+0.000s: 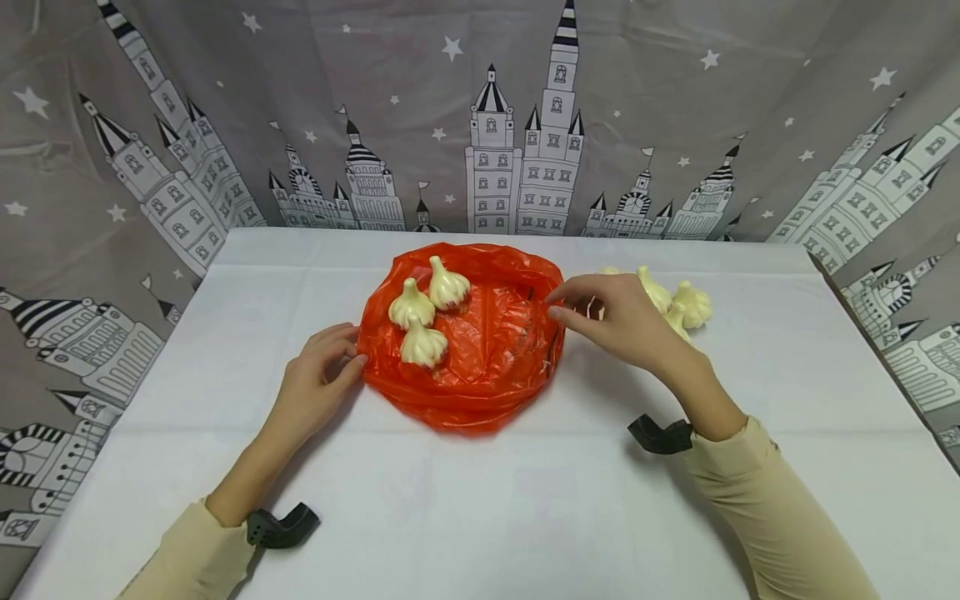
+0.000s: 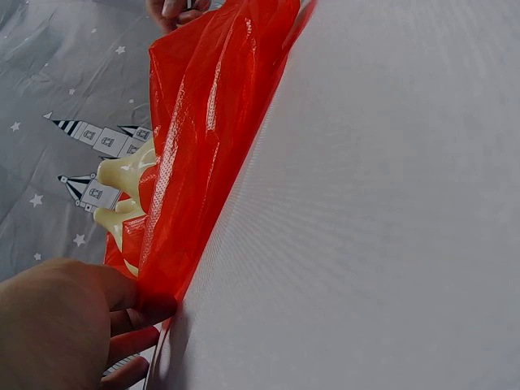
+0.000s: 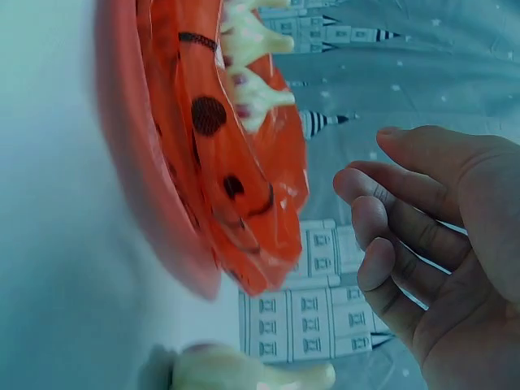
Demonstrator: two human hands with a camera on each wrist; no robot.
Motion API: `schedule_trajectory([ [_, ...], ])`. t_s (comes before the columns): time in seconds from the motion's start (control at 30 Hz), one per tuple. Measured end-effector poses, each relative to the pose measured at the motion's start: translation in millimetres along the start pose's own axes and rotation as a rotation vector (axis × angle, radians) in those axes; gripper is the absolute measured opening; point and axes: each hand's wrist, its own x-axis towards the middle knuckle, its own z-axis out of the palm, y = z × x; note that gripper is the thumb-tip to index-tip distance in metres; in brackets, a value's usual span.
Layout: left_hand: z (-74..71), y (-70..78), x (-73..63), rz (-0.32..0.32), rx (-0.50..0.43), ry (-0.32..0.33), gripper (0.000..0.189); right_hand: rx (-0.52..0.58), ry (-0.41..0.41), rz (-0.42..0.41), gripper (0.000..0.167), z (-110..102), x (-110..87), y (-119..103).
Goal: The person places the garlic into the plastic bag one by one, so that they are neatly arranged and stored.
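Observation:
A red plastic bag [image 1: 480, 400], its mouth spread wide and rim rolled, sits on the white table. Three garlic bulbs [image 1: 423, 343] lie inside it at the left. My left hand [image 1: 311, 379] holds the bag's left edge between thumb and fingers; in the left wrist view, the fingers [image 2: 134, 345] are partly behind the red plastic. My right hand [image 1: 611, 312] hovers at the bag's right rim, its bent fingers apart and nothing between them. Several more garlic bulbs [image 1: 692, 305] lie on the table beyond the right hand, which partly hides them.
The white-covered table [image 1: 480, 517] ends at a grey curtain [image 1: 420, 100] printed with castles and stars. A black curved wrist mount [image 1: 660, 434] sits on the right wrist, and a similar mount [image 1: 283, 527] on the left.

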Motion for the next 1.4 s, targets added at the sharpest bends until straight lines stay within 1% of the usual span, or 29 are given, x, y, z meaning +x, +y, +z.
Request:
schedule_trajectory([
  [0.2, 3.2, -2.4, 1.1, -0.006, -0.010, -0.007, 0.011, -0.039, 0.042, 0.002, 0.011, -13, -13.0, 10],
  [0.43, 6.5, -3.6, 1.7, -0.011, -0.009, -0.012, 0.011, -0.048, 0.069, 0.035, 0.011, -22, -25.6, 19],
  [0.67, 7.9, -3.8, 1.5, -0.013, -0.010, -0.012, 0.011, -0.090, 0.104, 0.019, 0.011, -28, -30.8, 25],
  [0.77, 7.5, -3.8, 1.1, -0.011, -0.009, -0.011, 0.011, -0.113, 0.124, 0.033, 0.011, -32, -32.7, 26],
  [0.97, 6.2, -3.4, 1.6, -0.005, -0.007, -0.012, 0.010, -0.144, 0.136, 0.097, 0.010, -41, -43.8, 33],
  [1.23, 2.3, -3.2, -0.1, -0.011, 0.008, -0.009, 0.009, -0.144, 0.225, 0.098, 0.011, -68, -58.0, 45],
  [1.4, -0.1, -3.6, -0.2, -0.003, 0.007, -0.001, 0.008, -0.175, 0.237, 0.111, 0.010, -76, -58.1, 53],
])
